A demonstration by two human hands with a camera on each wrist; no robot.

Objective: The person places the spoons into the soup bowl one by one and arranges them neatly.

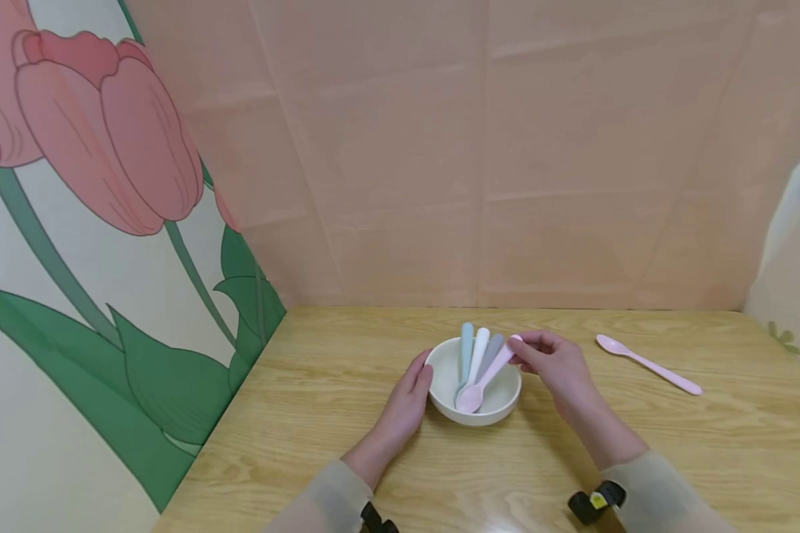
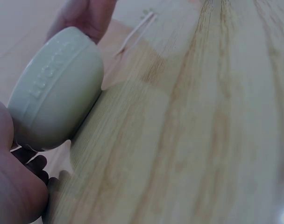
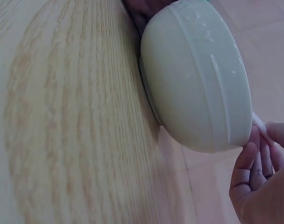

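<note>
A cream-white bowl point(image 1: 480, 419) stands on the wooden table in the middle of the head view. My left hand point(image 1: 403, 400) holds it at the left side, thumb near the rim and fingers round the outer wall. Between the thumb and fingers of my right hand point(image 1: 563, 372) is the handle end of a pink spoon point(image 1: 498, 366), whose head lies inside the bowl. Beside it, a light blue spoon point(image 1: 467, 346), a white spoon point(image 1: 480, 349) and a grey-purple spoon point(image 1: 491, 352) lean in the bowl, handles up. In the right wrist view, the bowl's wall point(image 3: 198, 79) hides the spoon heads.
A second pink spoon point(image 1: 656, 367) lies on the table point(image 1: 727, 459), right of the bowl. Behind the table hangs a plain pinkish cloth point(image 1: 493, 185). A tulip-printed sheet point(image 1: 93, 296) borders the left side. Raised lettering point(image 2: 51, 70) runs round the bowl's outside.
</note>
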